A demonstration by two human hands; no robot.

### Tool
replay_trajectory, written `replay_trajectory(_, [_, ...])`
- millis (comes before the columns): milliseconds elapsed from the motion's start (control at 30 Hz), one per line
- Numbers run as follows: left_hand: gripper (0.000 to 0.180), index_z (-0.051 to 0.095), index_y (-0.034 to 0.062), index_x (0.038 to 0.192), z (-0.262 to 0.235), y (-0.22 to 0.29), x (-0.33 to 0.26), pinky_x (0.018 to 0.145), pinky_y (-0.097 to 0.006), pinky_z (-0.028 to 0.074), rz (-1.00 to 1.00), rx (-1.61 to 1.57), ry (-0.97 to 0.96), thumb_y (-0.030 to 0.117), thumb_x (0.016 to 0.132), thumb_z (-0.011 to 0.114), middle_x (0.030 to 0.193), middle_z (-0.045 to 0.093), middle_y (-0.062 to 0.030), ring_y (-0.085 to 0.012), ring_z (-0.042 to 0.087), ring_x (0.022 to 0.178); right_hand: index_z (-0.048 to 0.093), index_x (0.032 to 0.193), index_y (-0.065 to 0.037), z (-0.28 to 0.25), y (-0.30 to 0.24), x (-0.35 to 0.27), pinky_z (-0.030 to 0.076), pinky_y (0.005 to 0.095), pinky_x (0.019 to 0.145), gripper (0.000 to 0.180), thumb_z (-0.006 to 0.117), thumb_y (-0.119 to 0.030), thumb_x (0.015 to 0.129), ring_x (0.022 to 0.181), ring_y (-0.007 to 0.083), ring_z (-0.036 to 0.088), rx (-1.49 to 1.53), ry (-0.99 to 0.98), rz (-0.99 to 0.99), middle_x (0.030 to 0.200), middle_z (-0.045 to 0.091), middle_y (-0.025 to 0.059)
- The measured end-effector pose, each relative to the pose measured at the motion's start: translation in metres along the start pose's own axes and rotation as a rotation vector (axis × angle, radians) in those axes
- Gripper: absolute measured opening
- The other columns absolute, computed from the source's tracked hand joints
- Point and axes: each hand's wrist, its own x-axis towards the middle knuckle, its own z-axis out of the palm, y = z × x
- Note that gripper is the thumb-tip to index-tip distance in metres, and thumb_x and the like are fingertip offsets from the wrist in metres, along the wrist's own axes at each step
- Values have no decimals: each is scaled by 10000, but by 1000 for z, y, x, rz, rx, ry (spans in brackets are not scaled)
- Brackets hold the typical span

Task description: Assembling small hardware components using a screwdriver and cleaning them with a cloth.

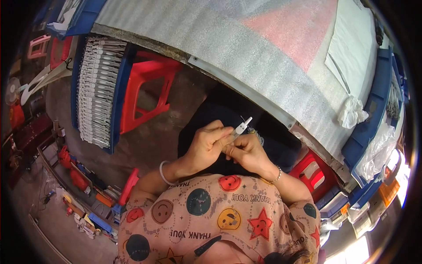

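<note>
Both my hands meet over my dark lap in the head view. My left hand (205, 145) wears a pale bangle and pinches a small white plastic part (241, 126) whose tip sticks up to the right. My right hand (247, 152), with a beaded bracelet at the wrist, closes on the lower end of the same part, its fingers curled against those of the left hand. A thin wire or pin seems to project from the part; I cannot tell more.
A blue crate (118, 94) packed with several rows of white parts rests on a red plastic stool (147, 90) at my left. A worktable covered in silvery foam sheet (246, 48) runs across the top. More blue bins (373, 114) and plastic bags lie at right.
</note>
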Motion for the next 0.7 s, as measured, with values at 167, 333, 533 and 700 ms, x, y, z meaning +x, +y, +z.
replay_trajectory(167, [107, 641, -64, 973, -8, 1, -1, 507, -278, 406, 4, 36, -43, -5, 884, 630, 724, 515, -96, -163, 523, 582, 667, 698, 22, 1, -1, 0, 415, 234, 480, 269, 655, -163, 893, 533, 73, 546, -3, -48, 73, 606, 630, 45])
replay_trajectory(333, [105, 641, -63, 971, -11, 5, -2, 507, -279, 404, -7, 18, -70, -3, 887, 627, 718, 512, -96, -164, 523, 584, 681, 724, 24, 2, -3, -3, 433, 227, 476, 258, 658, -169, 894, 525, 79, 554, 56, -77, 119, 626, 637, 42])
replay_trajectory(533, [103, 643, -57, 973, -14, 6, -6, 510, -281, 405, -31, 28, -119, -3, 887, 623, 720, 513, -99, -168, 529, 590, 683, 724, 23, 1, -5, -5, 445, 224, 480, 254, 654, -165, 893, 537, 83, 575, 59, -101, 143, 634, 646, 54])
replay_trajectory(700, [111, 639, -68, 967, -13, 6, -7, 551, -275, 423, -90, 13, -142, -32, 864, 618, 741, 537, -103, -173, 533, 638, 678, 714, 25, 1, -5, -5, 448, 221, 479, 258, 659, -165, 887, 536, 85, 577, 77, -107, 170, 633, 647, 56])
